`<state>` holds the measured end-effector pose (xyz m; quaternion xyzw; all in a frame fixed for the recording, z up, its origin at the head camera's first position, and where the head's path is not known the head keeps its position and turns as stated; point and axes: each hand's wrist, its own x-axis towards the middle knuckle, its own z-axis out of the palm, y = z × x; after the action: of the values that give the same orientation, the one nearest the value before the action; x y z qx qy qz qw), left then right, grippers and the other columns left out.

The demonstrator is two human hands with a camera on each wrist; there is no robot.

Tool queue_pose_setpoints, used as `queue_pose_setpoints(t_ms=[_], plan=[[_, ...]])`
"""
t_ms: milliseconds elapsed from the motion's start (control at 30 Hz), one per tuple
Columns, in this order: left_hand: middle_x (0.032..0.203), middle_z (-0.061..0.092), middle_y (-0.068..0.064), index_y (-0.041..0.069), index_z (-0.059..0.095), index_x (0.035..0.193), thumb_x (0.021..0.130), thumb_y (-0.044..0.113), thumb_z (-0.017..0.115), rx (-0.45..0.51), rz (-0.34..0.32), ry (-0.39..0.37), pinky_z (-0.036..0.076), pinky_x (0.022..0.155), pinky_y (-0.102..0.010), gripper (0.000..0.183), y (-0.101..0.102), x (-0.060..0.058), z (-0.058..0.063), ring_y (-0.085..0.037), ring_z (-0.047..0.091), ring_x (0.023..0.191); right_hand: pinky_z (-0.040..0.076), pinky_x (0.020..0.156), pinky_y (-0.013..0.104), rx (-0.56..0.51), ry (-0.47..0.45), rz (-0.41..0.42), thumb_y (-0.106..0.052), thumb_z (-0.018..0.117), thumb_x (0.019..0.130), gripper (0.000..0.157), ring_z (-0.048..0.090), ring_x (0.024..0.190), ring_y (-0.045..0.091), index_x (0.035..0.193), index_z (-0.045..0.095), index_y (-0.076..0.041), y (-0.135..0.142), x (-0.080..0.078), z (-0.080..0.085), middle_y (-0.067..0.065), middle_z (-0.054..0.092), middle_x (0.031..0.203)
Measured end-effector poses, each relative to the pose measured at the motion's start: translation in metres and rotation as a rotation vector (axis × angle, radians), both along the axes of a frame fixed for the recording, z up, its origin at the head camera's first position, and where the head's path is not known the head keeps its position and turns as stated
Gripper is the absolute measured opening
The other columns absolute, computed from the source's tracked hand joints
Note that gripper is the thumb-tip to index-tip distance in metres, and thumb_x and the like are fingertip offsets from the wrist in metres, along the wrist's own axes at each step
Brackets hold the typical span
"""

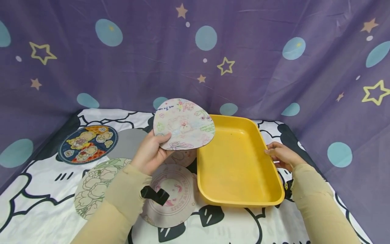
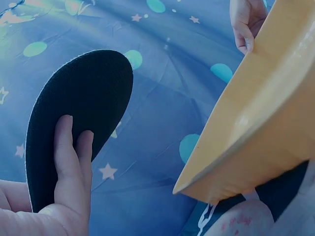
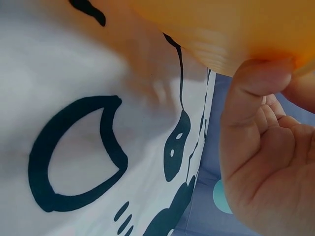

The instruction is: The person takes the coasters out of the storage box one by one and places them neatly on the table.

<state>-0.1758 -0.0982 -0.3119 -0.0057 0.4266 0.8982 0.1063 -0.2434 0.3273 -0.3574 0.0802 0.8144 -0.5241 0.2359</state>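
My left hand (image 1: 153,150) grips a thin rounded mat (image 1: 184,125) with a pastel cartoon print, thumb on the printed face. In the left wrist view the fingers (image 2: 64,152) lie against its black backing (image 2: 83,98). The mat is held up over the cloth, its right edge overlapping the upper left corner of a yellow tray (image 1: 234,162) in the head view. The tray has raised walls and nothing inside. My right hand (image 1: 283,156) pinches its right rim, with the thumb (image 3: 266,76) against the tray's outer side.
Several more mats lie on the black-and-white cloth (image 1: 39,210): a blue-rimmed one (image 1: 68,145), a grey one (image 1: 128,140), a floral one (image 1: 94,189) and a pink-printed round one (image 1: 173,213). Behind hangs a purple curtain (image 1: 170,67) with stars and dots.
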Motion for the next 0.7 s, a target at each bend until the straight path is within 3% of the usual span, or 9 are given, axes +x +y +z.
queue_pose_setpoints(t_ms=[367,700], plan=[[0.125,0.057,-0.001,0.016,0.034,0.14,0.106,0.004,0.038,0.009,0.006,0.021,0.056,0.088,-0.028,0.036,-0.039,0.018,-0.007,-0.011,0.064,0.108,0.06,0.073,0.027,-0.027,0.016,-0.016,-0.022,0.055,0.101,0.025,0.065,0.074,0.01,0.118,0.044,-0.006,0.0,0.001,-0.005,-0.003,0.063,0.091],[0.127,0.061,-0.001,0.021,0.028,0.147,0.103,0.003,0.046,0.098,0.025,0.043,0.057,0.089,-0.032,0.05,-0.074,0.03,-0.009,-0.014,0.065,0.113,0.06,0.08,0.029,-0.012,0.015,-0.028,-0.024,0.055,0.102,0.026,0.066,0.081,0.012,0.119,0.044,-0.007,0.003,0.003,-0.003,-0.002,0.062,0.098]])
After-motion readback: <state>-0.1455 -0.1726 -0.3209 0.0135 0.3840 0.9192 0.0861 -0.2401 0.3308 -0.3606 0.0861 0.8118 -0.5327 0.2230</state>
